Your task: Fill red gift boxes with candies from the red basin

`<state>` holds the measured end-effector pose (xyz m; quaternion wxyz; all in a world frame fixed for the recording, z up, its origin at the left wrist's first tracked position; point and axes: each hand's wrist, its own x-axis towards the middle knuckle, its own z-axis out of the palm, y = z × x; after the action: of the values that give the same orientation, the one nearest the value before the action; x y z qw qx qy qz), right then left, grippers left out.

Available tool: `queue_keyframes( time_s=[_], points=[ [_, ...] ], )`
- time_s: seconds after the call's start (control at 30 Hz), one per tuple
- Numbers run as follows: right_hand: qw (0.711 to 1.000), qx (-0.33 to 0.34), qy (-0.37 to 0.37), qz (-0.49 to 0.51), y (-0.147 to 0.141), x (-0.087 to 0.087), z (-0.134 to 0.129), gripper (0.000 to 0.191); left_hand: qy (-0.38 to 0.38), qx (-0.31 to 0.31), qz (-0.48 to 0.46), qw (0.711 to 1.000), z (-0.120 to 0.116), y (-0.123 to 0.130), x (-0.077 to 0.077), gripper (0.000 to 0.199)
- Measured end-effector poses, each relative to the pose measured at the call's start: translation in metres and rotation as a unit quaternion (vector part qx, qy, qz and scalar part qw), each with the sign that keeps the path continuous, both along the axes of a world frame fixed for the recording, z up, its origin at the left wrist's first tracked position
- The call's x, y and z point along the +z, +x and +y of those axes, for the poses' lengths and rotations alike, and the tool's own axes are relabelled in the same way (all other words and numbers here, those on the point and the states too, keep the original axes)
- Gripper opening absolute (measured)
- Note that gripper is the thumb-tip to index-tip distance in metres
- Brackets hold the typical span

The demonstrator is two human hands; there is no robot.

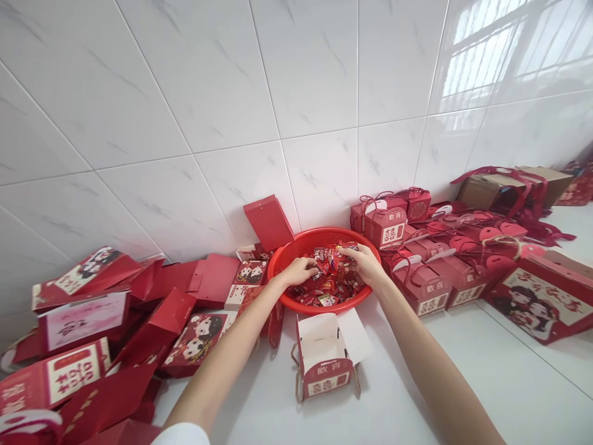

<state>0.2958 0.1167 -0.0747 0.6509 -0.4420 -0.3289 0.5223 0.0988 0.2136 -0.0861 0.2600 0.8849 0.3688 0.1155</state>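
Observation:
A red plastic basket (pixel 290 302) against the tiled wall holds many small wrapped candies (pixel 328 284). My left hand (pixel 301 272) is over its left side, fingers curled at the candies; whatever lies between the fingertips is too small to name. On the right side of the basket, my right hand (pixel 364 262) pinches a dark wrapped candy (pixel 348 246). In front of the basket stands an open red and white box (pixel 324 364), its lid flaps spread and a rope handle at each side. Its visible inside is white, with no candy seen in it.
Red boxes (pixel 74 377) lie in a loose pile at the left. Closed red gift boxes (pixel 426 281) with cord handles stand in rows at the right, beside a larger printed box (pixel 540 296). A flat red box (pixel 269 222) leans on the wall (pixel 319 80).

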Motion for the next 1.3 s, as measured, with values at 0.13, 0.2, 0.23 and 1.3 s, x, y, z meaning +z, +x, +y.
queue_keyframes(
  time_s=[0.13, 0.2, 0.23, 1.3],
  points=[
    [1.0, 0.003, -0.005, 0.003, 0.0001, 0.0001, 0.0003, 0.016, -0.03, 0.009, -0.091, 0.995, 0.0023, -0.0003, -0.0004, 0.019],
    [1.0, 0.006, -0.008, 0.004, 0.0002, -0.0003, 0.0009, 0.014, -0.051, 0.004, -0.129, 0.99, 0.0027, 0.0001, 0.0012, 0.021],
    [1.0, 0.005, -0.009, 0.005, 0.0003, -0.0006, 0.0012, 0.014, -0.061, 0.001, -0.146, 0.987, 0.0026, 0.0002, 0.0022, 0.021],
    [0.987, 0.149, 0.005, -0.055, 0.0007, -0.0005, -0.0047, 0.022, -0.148, -0.011, -0.3, 0.942, -0.0009, -0.0017, 0.003, 0.026]
  ],
)
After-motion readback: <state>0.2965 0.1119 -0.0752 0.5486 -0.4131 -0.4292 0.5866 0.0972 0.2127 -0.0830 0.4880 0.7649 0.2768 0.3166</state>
